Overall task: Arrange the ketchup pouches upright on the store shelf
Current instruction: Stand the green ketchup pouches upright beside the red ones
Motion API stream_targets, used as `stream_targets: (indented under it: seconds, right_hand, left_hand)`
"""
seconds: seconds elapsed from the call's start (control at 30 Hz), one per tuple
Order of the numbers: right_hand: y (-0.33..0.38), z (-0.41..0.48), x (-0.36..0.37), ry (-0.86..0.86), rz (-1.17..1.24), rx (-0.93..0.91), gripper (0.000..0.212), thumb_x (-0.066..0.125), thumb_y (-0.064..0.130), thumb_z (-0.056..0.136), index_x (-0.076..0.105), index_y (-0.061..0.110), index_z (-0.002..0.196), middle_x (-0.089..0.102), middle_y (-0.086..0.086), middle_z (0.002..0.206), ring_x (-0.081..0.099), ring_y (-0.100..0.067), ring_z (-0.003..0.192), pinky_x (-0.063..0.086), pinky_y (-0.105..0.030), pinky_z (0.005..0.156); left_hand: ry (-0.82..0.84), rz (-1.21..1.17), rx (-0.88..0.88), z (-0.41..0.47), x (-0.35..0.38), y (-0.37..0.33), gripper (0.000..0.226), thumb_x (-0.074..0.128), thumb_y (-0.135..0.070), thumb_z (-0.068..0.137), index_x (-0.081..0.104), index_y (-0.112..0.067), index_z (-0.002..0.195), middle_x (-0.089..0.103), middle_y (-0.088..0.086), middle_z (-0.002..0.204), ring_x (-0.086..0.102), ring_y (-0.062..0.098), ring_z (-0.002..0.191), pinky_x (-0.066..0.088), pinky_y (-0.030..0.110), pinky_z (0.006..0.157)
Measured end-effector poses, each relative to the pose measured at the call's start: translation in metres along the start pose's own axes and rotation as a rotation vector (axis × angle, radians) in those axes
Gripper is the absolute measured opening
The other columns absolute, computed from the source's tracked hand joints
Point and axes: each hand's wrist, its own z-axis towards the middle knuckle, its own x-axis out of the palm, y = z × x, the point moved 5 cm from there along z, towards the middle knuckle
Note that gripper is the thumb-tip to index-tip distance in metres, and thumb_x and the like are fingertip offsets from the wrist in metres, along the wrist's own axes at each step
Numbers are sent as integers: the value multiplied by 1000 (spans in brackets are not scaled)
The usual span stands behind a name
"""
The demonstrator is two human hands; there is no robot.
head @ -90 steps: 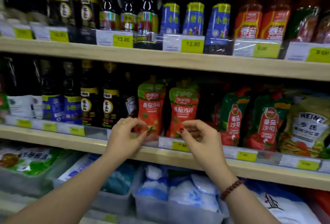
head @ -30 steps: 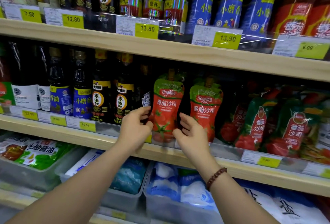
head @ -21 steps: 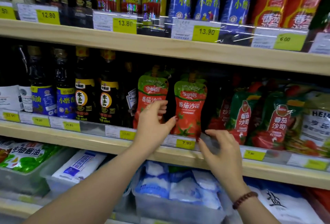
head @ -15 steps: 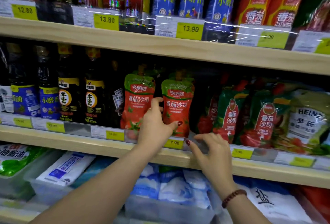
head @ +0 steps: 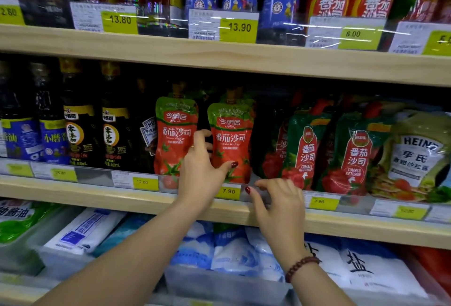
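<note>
Two red-and-green ketchup pouches stand upright side by side on the middle shelf (head: 122, 198): the left pouch (head: 174, 135) and the right pouch (head: 231, 132). My left hand (head: 202, 171) is in the gap between them. Its thumb presses the front of the right pouch and its fingers reach around that pouch's left edge. My right hand (head: 278, 198) rests lower right on the clear price rail, fingers bent and apart, holding nothing.
Darker green-and-red ketchup pouches (head: 305, 149) (head: 356, 157) lean to the right, beside a Heinz pouch (head: 415, 157). Dark soy bottles (head: 78, 130) stand to the left. The upper shelf board (head: 219, 56) hangs close above. Salt bags (head: 231, 249) lie in bins below.
My left hand moved from the left pouch's left side into the gap, onto the right pouch. My right hand dropped from the pouch to the price rail.
</note>
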Motion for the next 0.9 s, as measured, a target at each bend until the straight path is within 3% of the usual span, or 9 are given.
stream_targets:
  seconds: [0.1, 0.17, 0.27, 0.33, 0.43, 0.53, 0.63, 0.77, 0.9]
  right_hand:
    - [-4, 2, -7, 61, 102, -11, 11, 73, 21, 78, 68, 17, 86, 65, 6, 84, 58, -15, 82, 41, -26, 77]
    - [-11, 4, -22, 52, 204, -16, 15, 73, 19, 78, 69, 16, 92, 65, 5, 90, 59, -12, 87, 46, -22, 80]
    - [-34, 9, -52, -78, 245, 42, 23, 71, 15, 79, 67, 15, 101, 63, 5, 96, 58, -6, 92, 43, -11, 84]
    - [-54, 15, -67, -134, 292, 143, 25, 68, 12, 81, 64, 18, 105, 61, 5, 98, 57, -3, 91, 44, -12, 83]
    - [-80, 21, -79, -149, 307, 262, 22, 65, 13, 83, 63, 19, 105, 63, 2, 97, 59, -5, 87, 50, -24, 79]
    - [-95, 15, -82, -84, 174, 225, 17, 70, 23, 79, 67, 18, 95, 64, 4, 89, 59, -11, 83, 50, -28, 74]
    - [-100, 7, -81, -32, 52, 109, 16, 75, 29, 73, 69, 17, 82, 61, 5, 75, 55, -13, 76, 49, -33, 68]
    - [-105, 5, -77, -45, 90, 62, 14, 74, 30, 74, 67, 20, 80, 57, 10, 74, 53, -12, 76, 49, -40, 67]
    - [-108, 0, -74, -32, 116, 46, 15, 70, 32, 77, 66, 20, 85, 59, 8, 78, 54, -15, 79, 48, -42, 70]
  left_hand:
    - [-51, 26, 58, -7, -5, -4, 73, 80, -34, 68, 31, -33, 122, 46, -4, 119, 49, 7, 100, 49, 29, 82]
    - [-104, 17, 134, -13, -8, -14, 67, 77, -34, 72, 34, -28, 122, 39, -5, 121, 42, 3, 101, 44, 19, 83]
    - [-74, -57, 261, -21, 3, -39, 53, 73, -28, 77, 40, -24, 119, 36, -12, 113, 42, -2, 97, 40, 5, 81]
    - [39, -135, 260, -26, 22, -57, 50, 69, -28, 79, 42, -27, 121, 41, -14, 113, 46, -3, 101, 43, 10, 83]
    - [203, -258, 98, -26, 58, -74, 59, 70, -30, 79, 37, -30, 127, 49, -13, 115, 49, -1, 105, 46, 18, 85]
    - [275, -313, -56, -20, 88, -83, 63, 74, -31, 75, 39, -25, 128, 53, -5, 116, 53, 11, 107, 50, 31, 88]
    - [288, -283, -78, -13, 104, -85, 54, 72, -31, 76, 46, -20, 122, 57, 2, 118, 55, 18, 107, 52, 37, 87]
    - [264, -319, -63, -6, 106, -84, 37, 68, -21, 82, 51, -20, 115, 54, -21, 90, 57, 0, 85, 48, 13, 62]
    - [292, -359, -50, -1, 105, -83, 30, 66, -13, 84, 54, -21, 110, 57, -21, 90, 56, -7, 81, 46, 5, 59]
